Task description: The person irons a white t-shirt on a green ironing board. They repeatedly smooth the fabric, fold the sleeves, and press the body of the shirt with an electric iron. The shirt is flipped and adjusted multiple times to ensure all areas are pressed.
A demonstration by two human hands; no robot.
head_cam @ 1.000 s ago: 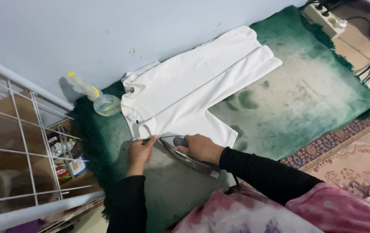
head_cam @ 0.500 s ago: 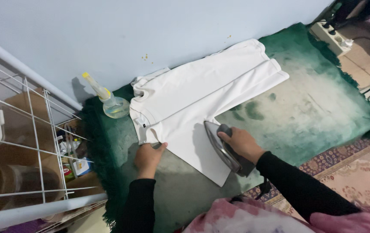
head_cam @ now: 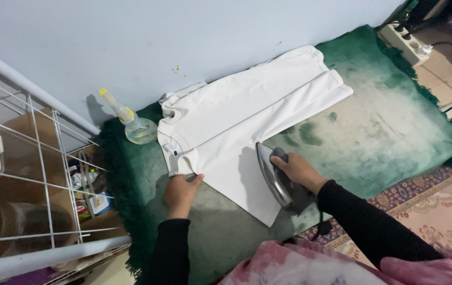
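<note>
A white shirt (head_cam: pixel 247 124) is laid flat on a green mat (head_cam: pixel 395 121), collar end toward the lower left, hem end up by the wall (head_cam: pixel 183 37). The near sleeve is spread out toward the bottom of the view.

The sleeve's edge near the collar is pinned down by the left hand (head_cam: pixel 180 191), fingers laid flat and close together on the fabric, thumb out to the side. Nothing is gripped there, just pressed.

An iron (head_cam: pixel 274 177) is held by the right hand (head_cam: pixel 300 171), fingers wrapped tight around the dark handle. The iron is tipped up on its side, so the shiny soleplate is seen facing left, toward the sleeve. Its lower edge looks to be touching the sleeve's right edge, though how much of it is actually in contact can't be told from here. A cord is seen trailing off below the wrist.

Just beside the collar, a clear spray bottle (head_cam: pixel 136 126) with a yellow nozzle is stood on the mat, against the wall. A white wire rack (head_cam: pixel 36 158) is seen at far left with boxes and clutter behind it. A power strip (head_cam: pixel 402 37) is parked at the top right corner, off the mat, and a patterned rug (head_cam: pixel 437 211) is spread under the mat at lower right.
</note>
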